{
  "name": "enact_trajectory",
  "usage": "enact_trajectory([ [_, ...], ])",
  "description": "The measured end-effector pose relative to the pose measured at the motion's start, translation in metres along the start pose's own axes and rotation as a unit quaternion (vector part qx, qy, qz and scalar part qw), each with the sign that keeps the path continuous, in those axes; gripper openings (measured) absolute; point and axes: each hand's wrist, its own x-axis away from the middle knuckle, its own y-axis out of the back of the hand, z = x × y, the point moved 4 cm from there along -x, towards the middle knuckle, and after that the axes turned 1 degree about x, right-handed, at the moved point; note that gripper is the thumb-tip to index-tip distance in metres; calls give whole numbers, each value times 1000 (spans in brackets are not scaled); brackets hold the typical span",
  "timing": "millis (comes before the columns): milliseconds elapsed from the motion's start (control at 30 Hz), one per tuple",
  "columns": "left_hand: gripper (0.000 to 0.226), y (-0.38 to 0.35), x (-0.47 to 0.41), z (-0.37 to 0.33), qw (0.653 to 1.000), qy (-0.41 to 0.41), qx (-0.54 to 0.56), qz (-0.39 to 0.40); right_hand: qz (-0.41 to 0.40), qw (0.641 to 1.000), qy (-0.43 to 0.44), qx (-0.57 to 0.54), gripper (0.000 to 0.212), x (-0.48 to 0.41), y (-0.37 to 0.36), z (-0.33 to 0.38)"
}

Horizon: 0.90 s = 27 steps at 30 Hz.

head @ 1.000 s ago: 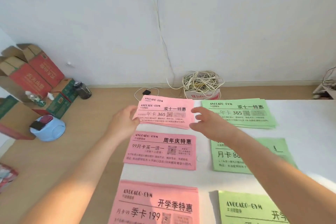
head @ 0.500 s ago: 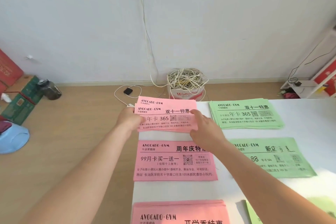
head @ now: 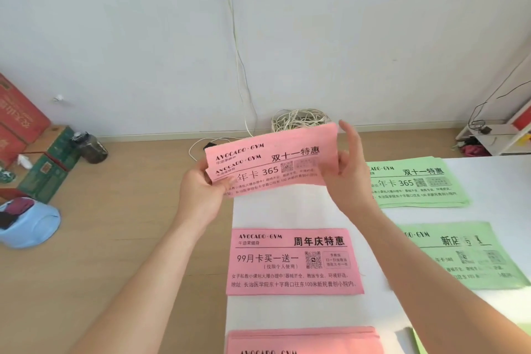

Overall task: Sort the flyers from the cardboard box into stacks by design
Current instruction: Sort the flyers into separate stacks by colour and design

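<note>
Pink flyer stack (head: pixel 273 162) was held clear above white table (head: pixel 287 210) at frame centre, tilted up to right. Left end was pinched by left hand (head: pixel 201 190); right end was gripped by right hand (head: pixel 349 169). Bare table was exposed beneath. Half second earlier, stack was lying flat there.

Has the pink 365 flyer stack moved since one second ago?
Yes. The pink 365 stack, which lay on the white table before, is now lifted above it, held between the left hand and right hand.
</note>
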Motion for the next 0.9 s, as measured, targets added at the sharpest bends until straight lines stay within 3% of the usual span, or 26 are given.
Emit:
enact_trajectory([
  [67, 36, -3, -4, -3, 1000, -16, 19, -2, -38, 995, 85, 23, 78, 3, 6, 12],
  [167, 52, -12, -7, 1, 1000, -21, 20, 5, -20, 987, 146, 66, 87, 12, 2, 11],
  [333, 73, -23, -7, 9, 998, -51, 42, 5, 21, 985, 132, 104, 82, 19, -5, -14],
  [467, 89, -31, -5, 3, 992, -120, -30, 36, 21, 987, 110, 117, 63, 19, -5, -19],
  [533, 86, -35, -2, -1, 980, -172, -95, 44, 21, 987, 109, 116, 59, 22, -4, -18],
  [633, 62, -37, -3, -2, 963, -226, -145, 38, 20, 986, 117, 113, 57, 21, -4, -18],
  [700, 54, -35, -6, -2, 967, -214, -139, 21, 17, 987, 116, 110, 59, 20, -4, -19],
  [900, 65, -36, -14, 4, 980, -176, -90, 26, -16, 991, 106, 83, 58, 16, -4, -16],
])
